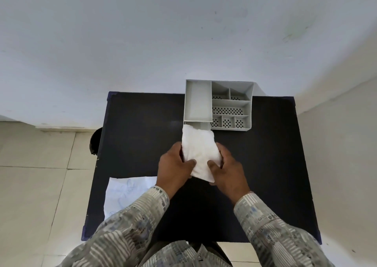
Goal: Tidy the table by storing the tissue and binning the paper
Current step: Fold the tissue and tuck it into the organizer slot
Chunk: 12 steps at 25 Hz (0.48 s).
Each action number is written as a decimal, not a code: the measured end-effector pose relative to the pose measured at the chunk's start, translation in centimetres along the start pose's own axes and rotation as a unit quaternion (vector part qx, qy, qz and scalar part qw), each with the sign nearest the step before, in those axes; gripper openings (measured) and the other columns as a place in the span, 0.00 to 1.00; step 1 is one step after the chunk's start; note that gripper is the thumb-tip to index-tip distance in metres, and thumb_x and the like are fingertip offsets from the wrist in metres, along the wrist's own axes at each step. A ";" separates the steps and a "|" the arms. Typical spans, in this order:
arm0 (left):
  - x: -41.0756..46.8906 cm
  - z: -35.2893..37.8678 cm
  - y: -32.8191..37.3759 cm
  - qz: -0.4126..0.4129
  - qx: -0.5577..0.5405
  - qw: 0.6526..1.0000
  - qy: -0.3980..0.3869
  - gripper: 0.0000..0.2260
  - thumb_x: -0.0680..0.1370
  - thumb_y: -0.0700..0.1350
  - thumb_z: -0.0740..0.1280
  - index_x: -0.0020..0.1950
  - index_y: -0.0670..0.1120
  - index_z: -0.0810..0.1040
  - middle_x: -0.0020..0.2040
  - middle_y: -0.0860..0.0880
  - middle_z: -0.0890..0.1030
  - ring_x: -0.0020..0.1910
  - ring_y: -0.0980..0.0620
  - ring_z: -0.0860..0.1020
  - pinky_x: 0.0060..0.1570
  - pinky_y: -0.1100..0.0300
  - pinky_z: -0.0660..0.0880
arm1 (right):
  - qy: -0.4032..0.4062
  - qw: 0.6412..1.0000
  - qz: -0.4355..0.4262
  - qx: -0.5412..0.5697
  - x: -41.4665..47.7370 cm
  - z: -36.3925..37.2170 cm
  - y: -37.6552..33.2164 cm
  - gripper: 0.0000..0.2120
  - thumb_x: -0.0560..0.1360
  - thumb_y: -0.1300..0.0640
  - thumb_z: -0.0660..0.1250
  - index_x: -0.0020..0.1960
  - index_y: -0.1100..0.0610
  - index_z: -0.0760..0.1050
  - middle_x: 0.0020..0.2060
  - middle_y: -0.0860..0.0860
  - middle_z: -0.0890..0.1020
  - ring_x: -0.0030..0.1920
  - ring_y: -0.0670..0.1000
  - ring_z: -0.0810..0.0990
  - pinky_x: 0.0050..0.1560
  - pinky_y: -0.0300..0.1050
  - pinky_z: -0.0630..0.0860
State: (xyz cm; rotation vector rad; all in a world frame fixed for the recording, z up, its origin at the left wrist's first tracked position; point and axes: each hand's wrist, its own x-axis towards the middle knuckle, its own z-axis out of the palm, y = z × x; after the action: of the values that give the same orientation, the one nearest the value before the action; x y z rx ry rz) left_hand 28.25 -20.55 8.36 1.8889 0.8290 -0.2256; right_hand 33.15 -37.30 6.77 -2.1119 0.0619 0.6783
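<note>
A white folded tissue is held over the middle of the black table. My left hand grips its left side and my right hand grips its right side, thumbs on top. The tissue's far edge reaches the front of a grey organiser, where a small drawer sticks out. A white paper sheet with blue scribbles lies flat at the table's near left, partly under my left sleeve.
The organiser stands at the table's far edge against the white wall, with one long compartment on its left and several small perforated ones on its right. A dark round object shows on the tiled floor beyond the table's left edge.
</note>
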 end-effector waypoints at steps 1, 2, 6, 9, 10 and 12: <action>0.4 -0.2 -0.1 0.028 0.054 0.998 0.011 0.28 0.72 0.43 0.78 0.69 0.51 0.74 0.53 0.52 0.85 0.50 0.50 0.84 0.53 0.52 0.84 | 0.001 0.998 -0.036 -0.053 0.2 0.1 -0.1 0.33 0.79 0.57 0.70 0.81 0.44 0.63 0.70 0.53 0.80 0.63 0.57 0.83 0.66 0.55 0.81; 0.7 -0.2 -0.1 0.051 0.083 0.995 0.011 0.31 0.71 0.42 0.78 0.71 0.53 0.70 0.54 0.52 0.84 0.50 0.50 0.83 0.55 0.54 0.80 | 0.003 0.993 -0.074 -0.094 0.4 0.2 -0.3 0.35 0.79 0.59 0.70 0.82 0.45 0.63 0.70 0.54 0.79 0.64 0.57 0.82 0.69 0.52 0.78; 2.0 0.7 -0.2 0.151 0.208 0.966 0.002 0.19 0.75 0.40 0.73 0.65 0.49 0.76 0.61 0.47 0.81 0.55 0.45 0.83 0.58 0.53 0.76 | 0.036 0.951 -0.199 -0.234 2.0 1.7 -0.5 0.22 0.77 0.66 0.69 0.70 0.55 0.79 0.64 0.58 0.82 0.60 0.58 0.84 0.63 0.56 0.81; 3.9 1.4 0.2 0.155 0.281 0.947 -0.013 0.14 0.78 0.42 0.71 0.63 0.46 0.83 0.66 0.46 0.80 0.58 0.44 0.84 0.61 0.53 0.76 | 0.037 0.929 -0.191 -0.316 3.6 2.7 0.0 0.19 0.77 0.64 0.68 0.68 0.59 0.80 0.63 0.59 0.83 0.52 0.63 0.87 0.51 0.59 0.85; 4.6 1.7 0.3 0.151 0.301 0.941 -0.018 0.13 0.79 0.44 0.70 0.63 0.44 0.84 0.65 0.46 0.80 0.57 0.44 0.84 0.61 0.51 0.77 | 0.043 0.922 -0.186 -0.338 4.0 2.8 0.0 0.19 0.77 0.63 0.68 0.68 0.58 0.79 0.64 0.58 0.83 0.48 0.64 0.87 0.46 0.58 0.86; 5.6 2.1 0.2 0.141 0.333 0.932 -0.026 0.12 0.80 0.46 0.69 0.60 0.42 0.83 0.63 0.44 0.80 0.55 0.42 0.84 0.58 0.50 0.79 | 0.056 0.901 -0.176 -0.392 4.7 2.8 -0.4 0.21 0.78 0.59 0.68 0.70 0.55 0.77 0.67 0.54 0.81 0.43 0.63 0.88 0.41 0.55 0.85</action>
State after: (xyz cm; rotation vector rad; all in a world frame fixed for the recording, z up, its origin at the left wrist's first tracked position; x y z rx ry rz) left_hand 33.00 -19.94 4.69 2.5950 0.4539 -0.4122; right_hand 35.98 -33.93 3.51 -2.8211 -0.6164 0.3822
